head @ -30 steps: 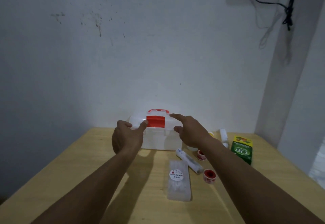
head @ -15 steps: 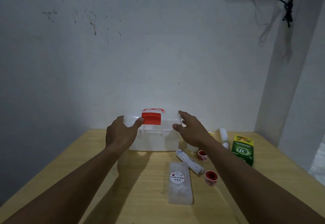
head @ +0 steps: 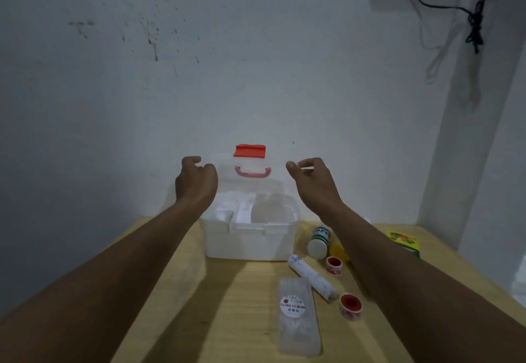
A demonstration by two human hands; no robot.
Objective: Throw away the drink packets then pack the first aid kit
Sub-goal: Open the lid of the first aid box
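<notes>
Left hand (head: 196, 182): raised at the left edge of the clear lid (head: 252, 180), fingers curled toward it; whether it pinches the lid or only steadies it cannot be told.
Right hand (head: 311, 183): at the lid's right edge, fingers bent, thumb and forefinger close together; a grasp on the edge looks likely but the clear plastic hides the contact.
Lid: swung up near upright, red latch (head: 250, 151) at top, pink handle (head: 252, 172) below it.
First aid kit box (head: 250, 237): open, on the worktop (head: 176, 291) near the far wall; white contents sit in the left part, the right part looks bare.
Supplies outside the kit: green-labelled white bottle (head: 320, 241) just right of the box; bandage roll (head: 311, 277); two red-cored tape rolls (head: 333, 265) (head: 350, 305); cling film packet (head: 297, 315); a yellow item behind the right forearm, mostly hidden.
Drink packet (head: 404, 241): green and yellow carton at the worktop's right edge, not yet thrown away.
Risk, lid: if let go short of its resting point, it may drop shut onto reaching fingers, or tip the light box backward.
Risk, forearm: the right arm passes over the bottle and tape rolls; a low withdrawal could knock them rolling off the worktop.
Risk, order: packing first may leave the carton forgotten.
</notes>
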